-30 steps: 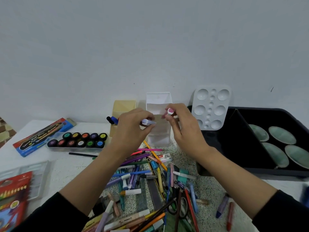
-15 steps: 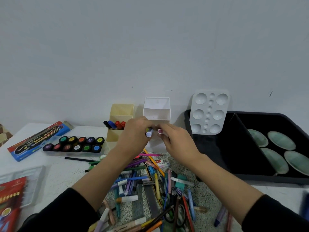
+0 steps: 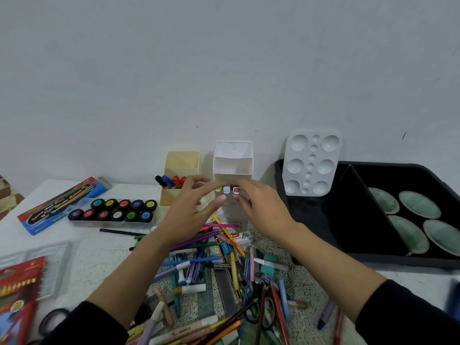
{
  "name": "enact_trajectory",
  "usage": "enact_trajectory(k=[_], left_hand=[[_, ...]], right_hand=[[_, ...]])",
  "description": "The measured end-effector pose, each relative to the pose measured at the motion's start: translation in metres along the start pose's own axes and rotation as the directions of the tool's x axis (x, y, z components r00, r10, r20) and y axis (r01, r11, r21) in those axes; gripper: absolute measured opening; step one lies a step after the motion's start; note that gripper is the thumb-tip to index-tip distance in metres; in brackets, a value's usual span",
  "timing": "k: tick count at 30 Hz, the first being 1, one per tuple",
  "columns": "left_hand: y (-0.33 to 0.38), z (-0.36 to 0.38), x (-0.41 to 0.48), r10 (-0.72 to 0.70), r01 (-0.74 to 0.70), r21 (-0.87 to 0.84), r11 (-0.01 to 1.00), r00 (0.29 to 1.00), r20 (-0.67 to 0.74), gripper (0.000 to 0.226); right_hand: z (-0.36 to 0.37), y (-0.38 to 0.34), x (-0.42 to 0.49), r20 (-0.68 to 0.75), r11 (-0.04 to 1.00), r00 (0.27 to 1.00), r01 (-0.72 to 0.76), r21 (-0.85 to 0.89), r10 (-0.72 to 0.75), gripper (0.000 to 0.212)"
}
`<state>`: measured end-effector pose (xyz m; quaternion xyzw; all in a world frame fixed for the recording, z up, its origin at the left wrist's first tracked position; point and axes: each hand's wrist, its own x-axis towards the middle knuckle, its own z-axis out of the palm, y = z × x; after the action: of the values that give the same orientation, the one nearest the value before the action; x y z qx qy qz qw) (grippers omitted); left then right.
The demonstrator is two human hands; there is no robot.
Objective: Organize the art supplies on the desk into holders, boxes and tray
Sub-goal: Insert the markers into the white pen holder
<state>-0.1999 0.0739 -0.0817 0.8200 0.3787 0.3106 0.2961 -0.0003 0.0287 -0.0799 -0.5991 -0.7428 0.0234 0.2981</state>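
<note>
A white stepped pen holder point(image 3: 233, 160) stands against the wall. Three markers point(image 3: 227, 189) with yellow, lilac and maroon caps stand in its lowest front slot. My left hand point(image 3: 191, 207) hovers just in front of them with fingers spread and nothing in it. My right hand point(image 3: 261, 207) is to the right of the markers, fingers loose, its fingertips at the maroon cap. A cream holder point(image 3: 180, 170) to the left has several markers point(image 3: 170, 181) in it. A heap of pens, pencils and crayons point(image 3: 219, 270) lies on the desk below my hands.
A white paint palette point(image 3: 311, 165) leans on a black divided tray point(image 3: 336, 220) holding green oval dishes point(image 3: 418, 220). At left sit a paint pot set point(image 3: 114, 210), a blue brush box point(image 3: 62, 205), a red pencil box point(image 3: 17, 295) and a tape roll point(image 3: 54, 322).
Both hands carried the lilac and maroon markers down into the white holder's front slot and let go; the fingers have opened and drawn slightly back.
</note>
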Motion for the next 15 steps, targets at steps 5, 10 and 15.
enact_trajectory(k=[5, 10, 15], left_hand=[[-0.001, 0.011, 0.013, 0.041, -0.040, 0.021, 0.999, 0.999, -0.032, 0.028], [-0.008, 0.014, 0.015, 0.095, -0.089, 0.067, 0.994, 0.990, -0.107, 0.027], [-0.007, 0.013, 0.015, 0.136, -0.114, 0.128, 0.985, 0.975, -0.176, 0.022]], right_hand=[[0.003, -0.002, -0.001, -0.017, 0.998, 1.000, -0.022, 0.057, 0.023, 0.021], [0.009, 0.000, 0.001, -0.019, 0.995, 0.999, -0.031, 0.095, 0.033, 0.023], [0.014, 0.001, 0.002, -0.016, 0.984, 0.998, -0.058, 0.171, 0.061, 0.018]])
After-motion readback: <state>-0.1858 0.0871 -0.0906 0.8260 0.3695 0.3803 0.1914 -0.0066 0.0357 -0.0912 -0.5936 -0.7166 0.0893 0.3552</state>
